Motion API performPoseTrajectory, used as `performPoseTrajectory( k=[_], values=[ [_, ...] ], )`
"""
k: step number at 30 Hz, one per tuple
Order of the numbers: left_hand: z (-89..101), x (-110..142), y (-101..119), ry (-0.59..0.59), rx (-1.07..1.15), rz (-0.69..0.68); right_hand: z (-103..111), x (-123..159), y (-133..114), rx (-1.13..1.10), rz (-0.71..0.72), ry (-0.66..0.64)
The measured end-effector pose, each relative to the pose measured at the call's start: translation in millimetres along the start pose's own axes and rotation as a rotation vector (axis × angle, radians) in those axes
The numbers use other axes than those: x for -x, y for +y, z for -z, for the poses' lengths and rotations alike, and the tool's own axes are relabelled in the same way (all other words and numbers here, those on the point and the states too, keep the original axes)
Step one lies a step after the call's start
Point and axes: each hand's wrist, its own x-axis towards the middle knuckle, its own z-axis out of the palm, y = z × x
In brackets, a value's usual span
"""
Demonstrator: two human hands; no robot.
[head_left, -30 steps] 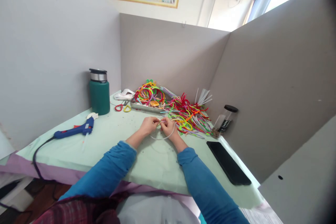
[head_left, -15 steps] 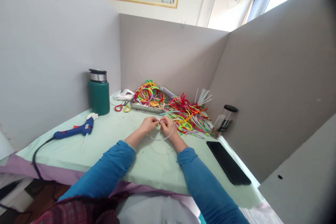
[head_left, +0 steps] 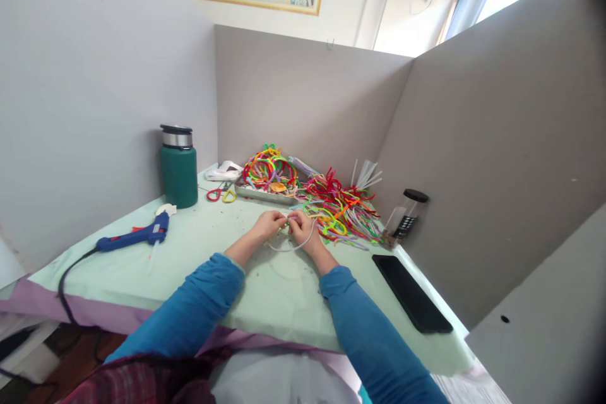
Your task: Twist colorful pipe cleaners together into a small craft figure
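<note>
A pale, whitish pipe cleaner [head_left: 290, 250] is bent in a curve that hangs below my two hands, just over the table. My left hand [head_left: 269, 225] pinches it at one end, fingers closed. My right hand [head_left: 302, 227] is closed on it too, its fingertips almost meeting those of the left. What sits between the fingertips is too small to make out. Close behind my right hand spreads a heap of colourful pipe cleaners [head_left: 338, 202], mostly red, green and white.
A metal tray [head_left: 265, 195] at the back holds bent coloured pipe cleaners. Scissors [head_left: 221, 196] with red and yellow handles lie left of it. A green bottle [head_left: 178, 173] and a blue glue gun [head_left: 135, 237] are on the left. Rightward are a black phone [head_left: 411, 293] and a clear jar [head_left: 408, 214].
Both hands stay almost in place, with only slight finger movement. The hanging curve of the pipe cleaner has risen a little.
</note>
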Motion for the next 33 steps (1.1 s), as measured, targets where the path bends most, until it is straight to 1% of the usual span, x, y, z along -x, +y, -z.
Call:
performPoseTrajectory(
  k=[5,12,16,22,25,29,33],
  values=[
    [-1.0,-0.8,-2.0,-0.004,-0.005,0.0,-0.3,0.1,1.7,0.011,-0.01,-0.007],
    [3.1,1.6,6.1,0.06,-0.026,0.023,1.2,1.6,-3.1,0.002,-0.005,-0.009],
    [5.0,2.6,9.6,0.122,-0.037,0.061,2.0,1.7,-7.0,-0.007,-0.001,0.019],
    [5.5,0.0,6.2,0.198,-0.021,0.137,-0.8,0.4,-0.5,0.004,0.0,0.067],
    [5.1,-1.8,3.8,0.208,0.011,0.142,-1.8,0.3,2.9,0.034,0.008,0.014],
    [3.7,-1.4,5.1,0.179,0.091,0.141,-2.2,1.0,4.3,0.086,0.018,-0.094],
    [3.3,0.8,9.1,0.138,0.224,0.19,-1.7,1.4,4.7,0.108,-0.012,-0.087]
  ],
)
